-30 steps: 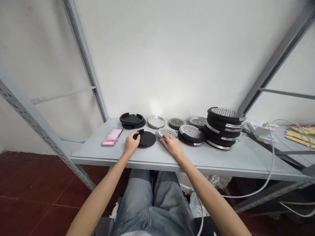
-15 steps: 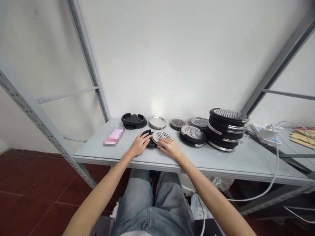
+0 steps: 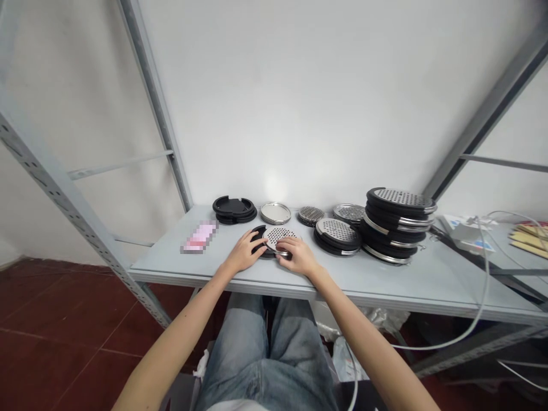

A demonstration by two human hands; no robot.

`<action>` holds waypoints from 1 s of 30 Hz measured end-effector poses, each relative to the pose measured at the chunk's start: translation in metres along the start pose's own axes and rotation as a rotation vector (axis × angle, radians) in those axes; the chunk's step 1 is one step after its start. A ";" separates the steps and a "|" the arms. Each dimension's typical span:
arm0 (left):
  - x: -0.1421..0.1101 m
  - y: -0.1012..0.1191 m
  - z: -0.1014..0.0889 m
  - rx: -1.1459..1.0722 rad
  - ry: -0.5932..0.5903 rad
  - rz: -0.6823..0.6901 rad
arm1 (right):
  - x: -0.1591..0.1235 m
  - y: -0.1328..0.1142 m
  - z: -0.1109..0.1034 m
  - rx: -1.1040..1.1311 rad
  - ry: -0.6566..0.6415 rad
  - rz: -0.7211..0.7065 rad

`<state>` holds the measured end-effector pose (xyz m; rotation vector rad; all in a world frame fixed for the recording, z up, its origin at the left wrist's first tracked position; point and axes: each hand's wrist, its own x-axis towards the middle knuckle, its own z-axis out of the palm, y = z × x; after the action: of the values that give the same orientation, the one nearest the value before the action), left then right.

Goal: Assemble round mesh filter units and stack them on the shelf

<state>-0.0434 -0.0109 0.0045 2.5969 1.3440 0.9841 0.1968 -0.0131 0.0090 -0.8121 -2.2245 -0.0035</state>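
Observation:
A round black holder (image 3: 260, 230) with a raised rim lies on the table in front of me. On it rests a perforated metal disc (image 3: 278, 234), covering its middle and right. My left hand (image 3: 245, 252) grips the holder's left edge, fingers over the rim and thumb near the front. My right hand (image 3: 298, 256) has its fingers curled over the disc's right edge, with the thumb at the front. The fingers hide part of that edge. Just right of my right hand sits a low stack of black holders with a perforated disc (image 3: 337, 230) on top.
Along the wall stand black holders (image 3: 234, 206), plain metal discs (image 3: 275, 212), small perforated discs (image 3: 311, 214) and metal rings (image 3: 349, 212). A tall stack (image 3: 397, 225) rises at the right. A blurred pink item (image 3: 199, 236) lies left. A white cable (image 3: 479, 308) hangs at the right.
The perforated disc has shifted slightly and sits flatter on the holder. My right hand has gone from lying over the disc to curling its fingers at the right edge. My left hand stays at the holder.

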 end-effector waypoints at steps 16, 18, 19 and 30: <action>-0.002 0.004 -0.009 -0.107 -0.063 -0.017 | -0.004 0.032 0.007 0.030 0.168 0.835; -0.002 0.006 -0.011 -0.147 -0.082 -0.026 | -0.005 0.034 0.008 0.062 0.205 0.805; -0.002 0.007 -0.012 -0.160 -0.084 -0.030 | -0.006 0.036 0.009 0.072 0.217 0.790; 0.000 0.000 -0.005 -0.149 0.044 -0.081 | -0.008 0.041 0.010 0.118 0.247 0.755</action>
<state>-0.0461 -0.0121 0.0085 2.4073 1.3186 1.0895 0.2174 0.0179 -0.0132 -1.4463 -1.5652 0.3656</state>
